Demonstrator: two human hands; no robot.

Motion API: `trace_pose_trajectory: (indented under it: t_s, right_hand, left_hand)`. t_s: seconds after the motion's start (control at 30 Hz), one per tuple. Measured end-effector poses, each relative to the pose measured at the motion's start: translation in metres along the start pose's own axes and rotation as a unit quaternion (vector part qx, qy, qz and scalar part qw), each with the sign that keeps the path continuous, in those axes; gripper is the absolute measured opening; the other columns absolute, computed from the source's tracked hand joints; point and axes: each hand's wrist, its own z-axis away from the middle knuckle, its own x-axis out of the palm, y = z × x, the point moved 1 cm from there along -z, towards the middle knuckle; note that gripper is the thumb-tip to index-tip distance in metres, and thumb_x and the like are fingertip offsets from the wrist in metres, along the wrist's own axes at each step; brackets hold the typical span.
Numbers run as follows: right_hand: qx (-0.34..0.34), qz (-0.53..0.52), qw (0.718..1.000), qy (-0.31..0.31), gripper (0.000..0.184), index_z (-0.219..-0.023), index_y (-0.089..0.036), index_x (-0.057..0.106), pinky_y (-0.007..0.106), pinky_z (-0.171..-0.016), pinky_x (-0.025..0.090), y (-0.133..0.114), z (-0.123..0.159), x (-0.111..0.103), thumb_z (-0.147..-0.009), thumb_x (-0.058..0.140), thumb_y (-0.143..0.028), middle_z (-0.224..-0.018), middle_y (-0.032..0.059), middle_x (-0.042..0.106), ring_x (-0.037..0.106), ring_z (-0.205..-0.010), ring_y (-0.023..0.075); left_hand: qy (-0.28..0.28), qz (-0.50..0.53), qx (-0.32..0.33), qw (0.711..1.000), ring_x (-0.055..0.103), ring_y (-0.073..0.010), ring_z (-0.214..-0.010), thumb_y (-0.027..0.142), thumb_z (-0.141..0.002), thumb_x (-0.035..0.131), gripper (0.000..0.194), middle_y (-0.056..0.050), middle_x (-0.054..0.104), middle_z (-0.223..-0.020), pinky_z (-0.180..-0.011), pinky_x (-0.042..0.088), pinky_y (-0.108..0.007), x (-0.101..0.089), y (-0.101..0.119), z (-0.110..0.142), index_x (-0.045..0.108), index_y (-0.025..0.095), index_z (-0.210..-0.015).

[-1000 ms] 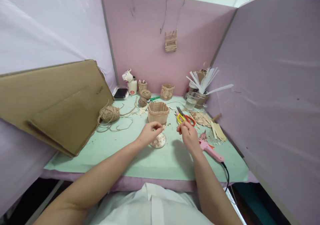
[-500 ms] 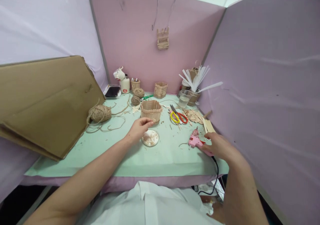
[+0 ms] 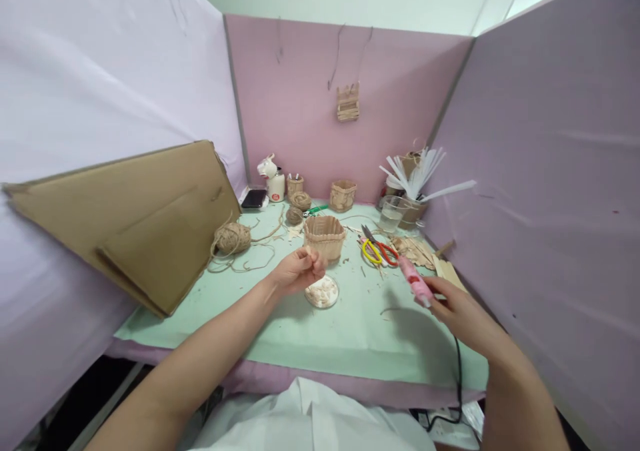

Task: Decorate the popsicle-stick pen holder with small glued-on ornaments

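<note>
My right hand [image 3: 454, 305] is wrapped around a pink hot glue gun [image 3: 414, 280], lifted off the table, its black cord trailing down over the front edge. My left hand [image 3: 300, 271] is closed in a pinch, fingertips together on a small pale piece too small to identify. Just behind those fingers stands a woven-looking light brown basket [image 3: 325, 239], its lower front partly covered by the hand. Below the left fingertips lies a round white dish [image 3: 322, 301] with pale bits in it.
Yellow-and-red-handled scissors [image 3: 376, 251] lie right of the basket. Balls of twine [image 3: 233, 237] sit to the left near a leaning cardboard sheet [image 3: 165, 224]. At the back are a plastic cup [image 3: 391, 215], a second basket [image 3: 343, 196] and white glue sticks [image 3: 417, 174].
My right hand has picked the glue gun up off the table and turned it. The left fingers have curled in closer together. The view has tilted and shifted.
</note>
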Motion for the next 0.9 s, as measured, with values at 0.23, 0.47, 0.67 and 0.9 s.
trace_pose_trajectory:
  t_s: [0.23, 0.47, 0.67, 0.9]
  right_hand:
    - [-0.104, -0.376, 0.917, 0.087, 0.042, -0.106, -0.021, 0.061, 0.027, -0.057, 0.047, -0.083, 0.011, 0.045, -0.090, 0.040, -0.053, -0.100, 0.0094, 0.062, 0.057, -0.075, 0.0177]
    - [-0.129, -0.351, 0.927, 0.025, 0.056, -0.092, -0.015, 0.065, 0.022, -0.042, 0.033, -0.119, 0.025, 0.065, -0.087, 0.036, -0.063, -0.069, 0.0048, 0.058, 0.035, -0.047, 0.0095]
    - [-0.123, -0.336, 0.934, -0.005, 0.056, -0.085, -0.015, 0.064, 0.021, -0.043, 0.033, -0.117, 0.023, 0.065, -0.087, 0.036, -0.063, -0.064, 0.0017, 0.050, 0.033, -0.048, 0.0087]
    - [-0.118, -0.327, 0.937, -0.021, 0.055, -0.083, -0.015, 0.064, 0.021, -0.043, 0.034, -0.118, 0.021, 0.069, -0.087, 0.036, -0.062, -0.064, 0.0007, 0.047, 0.033, -0.047, 0.0083]
  left_hand:
    - [-0.016, 0.052, -0.029, 0.998, 0.033, -0.0071, -0.053, 0.025, -0.052, 0.086, 0.047, 0.004, 0.034, -0.053, -0.047, 0.024, -0.020, -0.001, 0.003, 0.006, 0.040, 0.015, -0.052]
    - [-0.032, -0.038, -0.042, 0.998, 0.034, -0.0085, -0.052, 0.038, -0.053, 0.085, 0.056, 0.003, 0.032, -0.049, -0.049, 0.022, -0.026, -0.010, -0.003, 0.007, 0.033, 0.016, -0.048]
    - [-0.077, -0.070, -0.057, 0.993, 0.034, -0.0085, -0.051, 0.050, -0.051, 0.082, 0.064, 0.003, 0.032, -0.046, -0.052, 0.023, -0.028, -0.007, -0.003, 0.009, 0.029, 0.016, -0.044]
    - [-0.106, -0.079, -0.059, 0.989, 0.032, -0.0078, -0.051, 0.051, -0.054, 0.081, 0.050, 0.004, 0.033, -0.048, -0.052, 0.021, -0.026, -0.005, -0.003, 0.010, 0.047, 0.014, -0.050]
